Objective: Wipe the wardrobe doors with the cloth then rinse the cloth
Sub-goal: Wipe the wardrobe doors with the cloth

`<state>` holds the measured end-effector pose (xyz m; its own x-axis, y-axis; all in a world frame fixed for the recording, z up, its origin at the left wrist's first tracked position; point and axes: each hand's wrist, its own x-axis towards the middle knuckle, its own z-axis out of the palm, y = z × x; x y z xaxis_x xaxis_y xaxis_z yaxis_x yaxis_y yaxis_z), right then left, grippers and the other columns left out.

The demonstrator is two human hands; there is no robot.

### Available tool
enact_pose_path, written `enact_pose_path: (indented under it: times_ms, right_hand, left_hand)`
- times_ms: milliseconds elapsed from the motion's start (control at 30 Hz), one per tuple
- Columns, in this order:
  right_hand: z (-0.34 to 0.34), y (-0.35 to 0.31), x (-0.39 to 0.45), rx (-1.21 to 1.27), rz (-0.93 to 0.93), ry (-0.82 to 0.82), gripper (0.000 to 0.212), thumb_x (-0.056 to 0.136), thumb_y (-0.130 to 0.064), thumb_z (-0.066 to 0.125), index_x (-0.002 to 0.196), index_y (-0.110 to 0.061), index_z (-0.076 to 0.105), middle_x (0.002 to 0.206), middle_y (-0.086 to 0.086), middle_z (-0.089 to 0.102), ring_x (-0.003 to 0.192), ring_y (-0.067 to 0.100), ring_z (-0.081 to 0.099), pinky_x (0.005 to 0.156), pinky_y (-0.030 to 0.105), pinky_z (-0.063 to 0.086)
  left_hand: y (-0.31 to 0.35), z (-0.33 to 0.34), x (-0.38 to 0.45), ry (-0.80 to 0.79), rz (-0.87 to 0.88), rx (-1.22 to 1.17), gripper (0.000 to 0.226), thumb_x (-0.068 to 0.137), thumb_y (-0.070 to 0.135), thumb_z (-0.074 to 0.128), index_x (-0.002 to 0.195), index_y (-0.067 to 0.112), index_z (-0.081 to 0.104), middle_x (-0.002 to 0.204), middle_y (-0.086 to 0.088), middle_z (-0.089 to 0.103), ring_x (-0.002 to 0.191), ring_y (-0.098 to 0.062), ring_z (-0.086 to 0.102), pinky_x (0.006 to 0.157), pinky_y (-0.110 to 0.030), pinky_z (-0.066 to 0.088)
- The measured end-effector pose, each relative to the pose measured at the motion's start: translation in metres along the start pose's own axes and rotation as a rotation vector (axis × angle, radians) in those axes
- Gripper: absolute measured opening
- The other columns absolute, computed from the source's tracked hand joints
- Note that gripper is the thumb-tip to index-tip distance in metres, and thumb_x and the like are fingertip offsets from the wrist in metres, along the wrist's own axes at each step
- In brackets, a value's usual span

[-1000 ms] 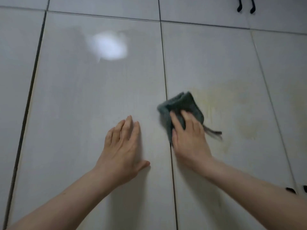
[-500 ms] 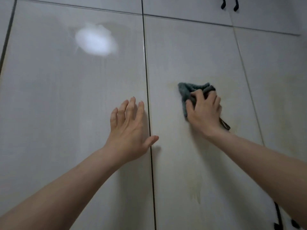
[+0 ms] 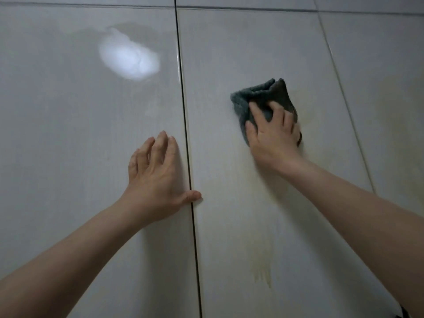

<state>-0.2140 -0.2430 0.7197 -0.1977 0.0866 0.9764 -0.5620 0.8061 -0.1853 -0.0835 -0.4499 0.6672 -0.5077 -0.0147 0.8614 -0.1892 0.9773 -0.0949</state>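
We are looking at a run of glossy pale grey wardrobe doors (image 3: 75, 138), and on the far left panel a bright oval glare of reflected light (image 3: 128, 59) is sitting over a damp-looking sheen, which we are reading as a sign that this door has already been wiped. Moving right, our left hand (image 3: 154, 177) is lying flat on that panel with its fingers straight and slightly spread, gripping nothing, its thumb reaching across the dark vertical gap (image 3: 187, 143) between two doors. Right of the gap, on the middle door (image 3: 220, 203), our right hand (image 3: 273, 136) is pressing a bunched dark grey-green terry cloth (image 3: 259, 97) against the surface, fingers curling into its folds, so the cloth is sitting high on the middle door, well apart from the left hand. Nearer to us on this door a yellowish run of staining (image 3: 261, 269) is showing, and further right the next door (image 3: 394, 115) is carrying a faint yellow tinge too. We are judging the wiping as partly done: the middle and right doors are awaiting more passes, and the rinse is not yet begun.
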Motion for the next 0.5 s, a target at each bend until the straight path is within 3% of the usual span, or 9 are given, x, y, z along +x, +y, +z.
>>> enact_pose_path:
  times_ms: [67,167,300,433,500]
  right_hand:
    - [0.013,-0.019,-0.044,-0.001,-0.097,0.025,0.049,0.1,-0.044,0.032,0.147,-0.033,0.032,0.148,0.015,0.027,0.132,0.033,0.022,0.107,0.046,0.016]
    - [0.026,-0.043,-0.09,-0.042,-0.409,0.045,0.048,0.093,-0.045,0.037,0.136,-0.028,0.051,0.128,0.017,0.048,0.118,0.031,0.033,0.097,0.044,0.023]
    - [0.009,-0.034,-0.052,-0.141,-0.574,0.0,0.053,0.091,-0.053,0.035,0.136,-0.031,0.051,0.131,0.015,0.05,0.121,0.033,0.042,0.097,0.043,0.04]
    - [-0.011,-0.013,0.004,-0.171,-0.269,-0.067,0.053,0.098,-0.049,0.035,0.149,-0.034,0.029,0.146,0.017,0.031,0.132,0.037,0.029,0.107,0.046,0.027]
    - [-0.005,-0.015,-0.007,-0.131,-0.136,-0.058,0.051,0.1,-0.045,0.031,0.15,-0.035,0.024,0.147,0.015,0.026,0.132,0.034,0.023,0.108,0.047,0.023]
  left_hand:
    - [0.001,0.0,0.0,0.001,-0.01,0.008,0.124,0.073,0.075,0.059,0.152,0.02,-0.019,0.159,-0.001,-0.026,0.146,-0.023,-0.025,0.118,-0.044,-0.008]
    - [0.002,0.001,0.0,0.024,-0.003,0.011,0.124,0.072,0.076,0.059,0.154,0.019,-0.015,0.161,-0.002,-0.022,0.146,-0.024,-0.022,0.119,-0.044,-0.005]
    - [-0.002,0.001,-0.002,0.022,0.014,0.026,0.122,0.073,0.079,0.053,0.153,0.019,-0.017,0.159,-0.002,-0.024,0.145,-0.024,-0.023,0.119,-0.043,-0.006]
    - [-0.004,0.001,-0.003,0.031,0.03,-0.011,0.122,0.074,0.078,0.054,0.152,0.019,-0.019,0.159,-0.001,-0.026,0.145,-0.024,-0.025,0.118,-0.044,-0.009]
    - [-0.004,0.003,-0.003,0.047,0.031,-0.046,0.122,0.075,0.075,0.057,0.152,0.019,-0.018,0.159,-0.001,-0.025,0.145,-0.024,-0.024,0.118,-0.044,-0.009]
